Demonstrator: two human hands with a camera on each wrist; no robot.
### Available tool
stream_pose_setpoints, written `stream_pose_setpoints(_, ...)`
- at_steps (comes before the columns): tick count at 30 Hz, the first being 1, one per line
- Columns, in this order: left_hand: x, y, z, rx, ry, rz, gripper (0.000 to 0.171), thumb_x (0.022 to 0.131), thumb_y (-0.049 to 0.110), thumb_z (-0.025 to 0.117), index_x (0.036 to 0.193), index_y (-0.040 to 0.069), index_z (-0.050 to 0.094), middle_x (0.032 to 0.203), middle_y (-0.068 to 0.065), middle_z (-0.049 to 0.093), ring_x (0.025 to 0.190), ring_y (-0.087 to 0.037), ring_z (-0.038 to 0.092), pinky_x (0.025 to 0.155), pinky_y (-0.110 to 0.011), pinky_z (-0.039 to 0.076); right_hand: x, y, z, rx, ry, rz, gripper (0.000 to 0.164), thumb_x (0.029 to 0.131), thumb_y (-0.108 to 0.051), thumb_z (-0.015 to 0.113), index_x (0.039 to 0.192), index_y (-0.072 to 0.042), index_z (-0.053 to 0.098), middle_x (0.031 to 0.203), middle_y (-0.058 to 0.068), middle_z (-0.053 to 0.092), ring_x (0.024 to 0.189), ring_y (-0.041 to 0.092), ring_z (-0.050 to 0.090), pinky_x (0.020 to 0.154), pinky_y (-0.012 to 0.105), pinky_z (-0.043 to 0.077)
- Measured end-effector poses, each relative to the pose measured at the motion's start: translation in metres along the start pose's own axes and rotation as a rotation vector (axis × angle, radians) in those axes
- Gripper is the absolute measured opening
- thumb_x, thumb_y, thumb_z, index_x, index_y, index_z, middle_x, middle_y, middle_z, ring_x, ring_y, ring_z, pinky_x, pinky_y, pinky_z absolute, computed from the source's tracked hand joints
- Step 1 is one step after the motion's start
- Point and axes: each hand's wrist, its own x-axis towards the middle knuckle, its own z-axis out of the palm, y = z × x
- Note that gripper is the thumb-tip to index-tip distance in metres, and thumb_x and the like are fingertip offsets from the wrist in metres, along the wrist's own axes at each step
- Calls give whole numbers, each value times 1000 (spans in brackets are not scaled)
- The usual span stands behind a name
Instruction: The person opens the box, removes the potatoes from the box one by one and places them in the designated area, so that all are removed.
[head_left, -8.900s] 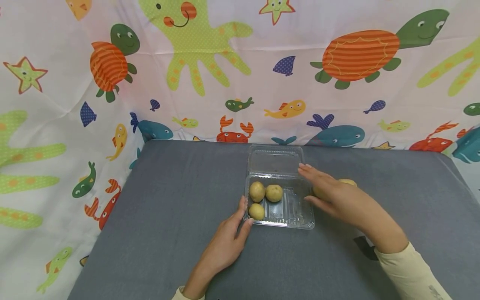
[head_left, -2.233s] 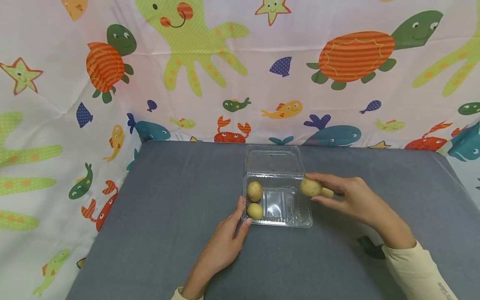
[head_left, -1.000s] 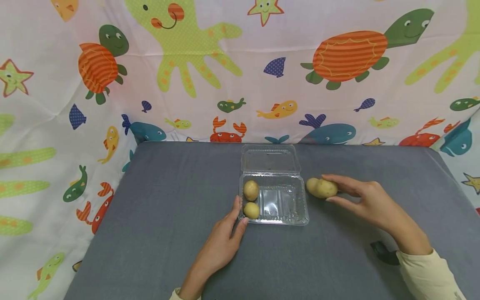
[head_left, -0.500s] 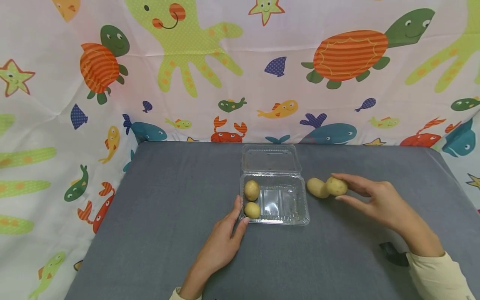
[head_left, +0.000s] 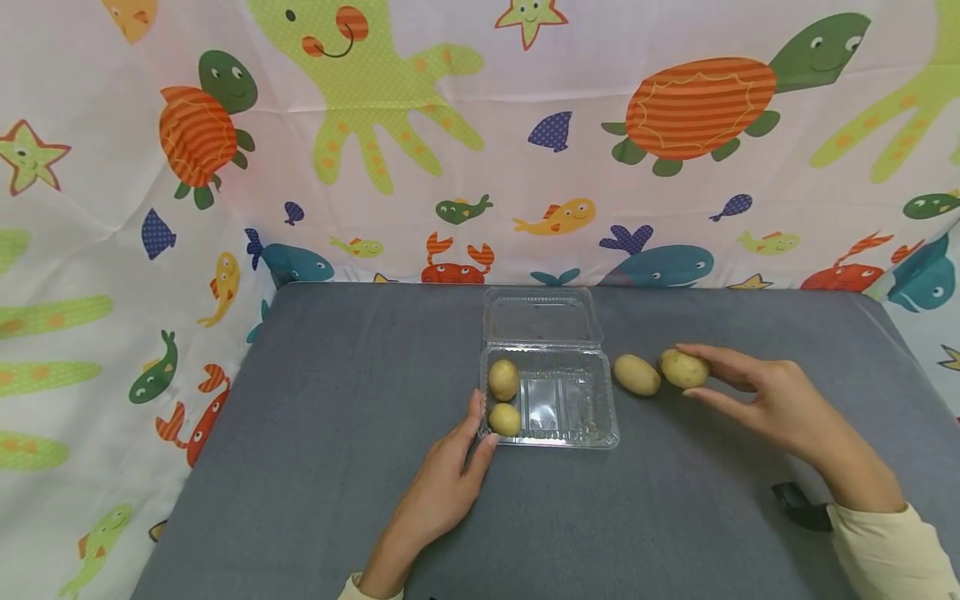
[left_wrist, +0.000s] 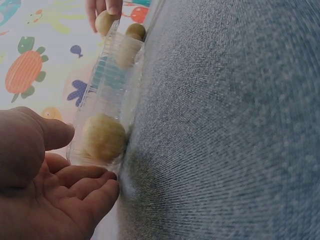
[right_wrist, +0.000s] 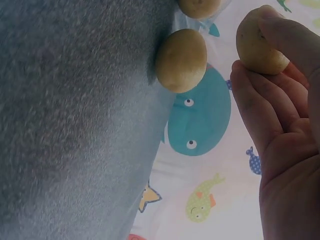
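My left hand (head_left: 447, 481) rests against the near left corner of a clear plastic clamshell container (head_left: 570, 404), thumb at the front wall and fingers along the left side. Inside, on its left, lie two potatoes: a rear potato (head_left: 503, 380) and a front potato (head_left: 505, 420). To the right of the container, another potato (head_left: 637, 375) lies on the grey cloth. My right hand (head_left: 787, 408) pinches a potato (right_wrist: 260, 42) between thumb and fingertips. In the left wrist view this held potato (left_wrist: 105, 22) appears raised off the surface, apart from the lying one.
The container's lid (head_left: 542, 319) is folded back flat behind it. Grey cloth (head_left: 360, 375) covers the table. A curtain printed with sea animals (head_left: 405, 108) hangs along the back and left. A dark object (head_left: 802, 507) shows beside the right wrist.
The container held three potatoes earlier and now holds two. Over the last two seconds my right hand has carried its potato rightward, past the one on the cloth. My left hand has stayed put.
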Motion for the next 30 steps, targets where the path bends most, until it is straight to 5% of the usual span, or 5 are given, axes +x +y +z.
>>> stream_pose_setpoints(30, 0, 0, 0, 3, 6, 0, 68, 113, 32, 54, 167, 3, 24, 169, -8, 33, 155, -18, 33, 126, -45, 30, -26, 21, -10, -35, 19, 131, 69, 78, -7, 95, 141, -20, 70, 127, 11, 76, 113, -24, 51, 90, -4, 37)
